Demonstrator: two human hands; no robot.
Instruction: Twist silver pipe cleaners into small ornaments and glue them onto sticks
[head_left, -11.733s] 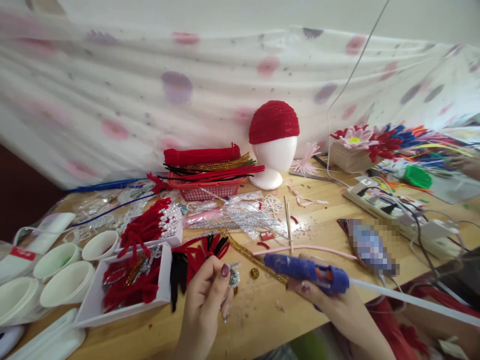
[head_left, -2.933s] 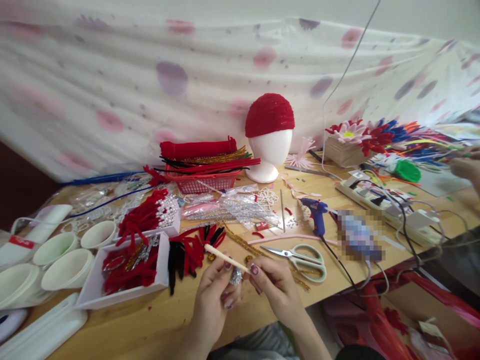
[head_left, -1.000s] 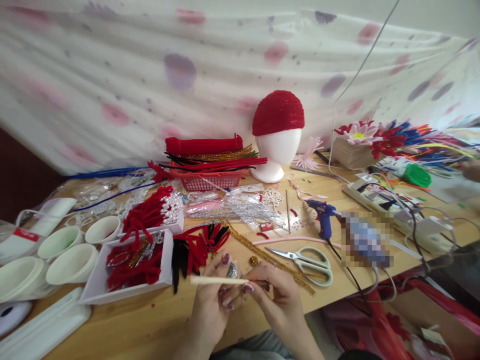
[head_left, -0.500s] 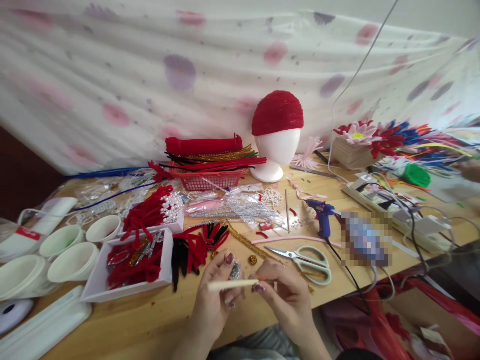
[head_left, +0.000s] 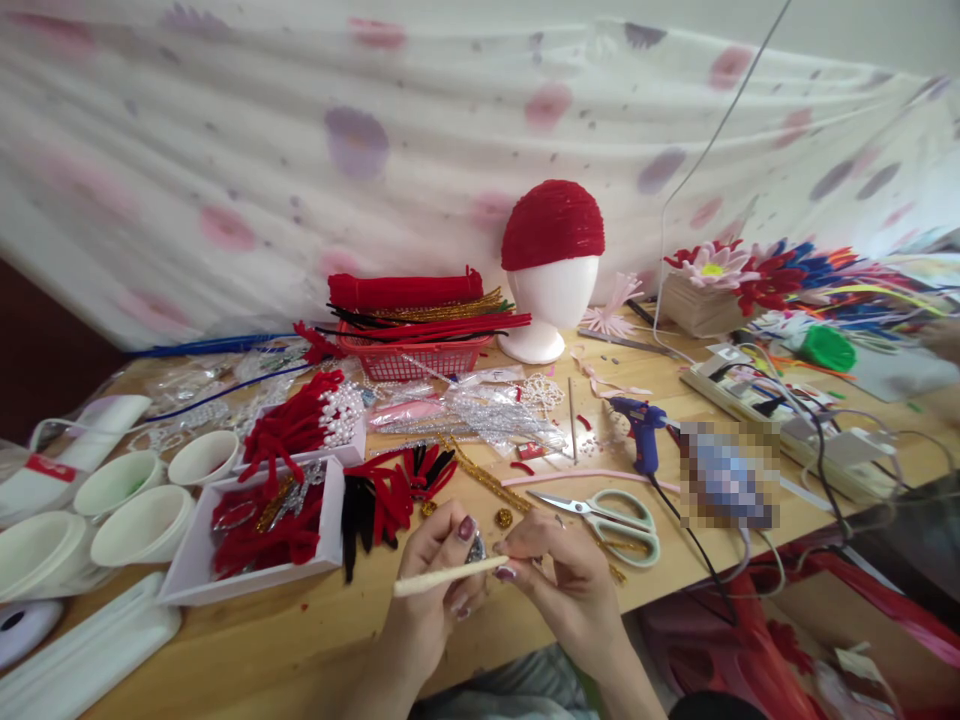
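My right hand pinches one end of the pale stick, which crosses before my left hand, itself grasping a small silver piece. I'd brace both wrists above the surface, pinch lightly, and avoid the scissors.

From my end, the silver piece is partly hidden by the left hand, so I can't call its shape. Pixelated object beside the glue gun is unreadable (can't label it); co-worker's hand far right is blurred, leftmost cup clipped by the edge.
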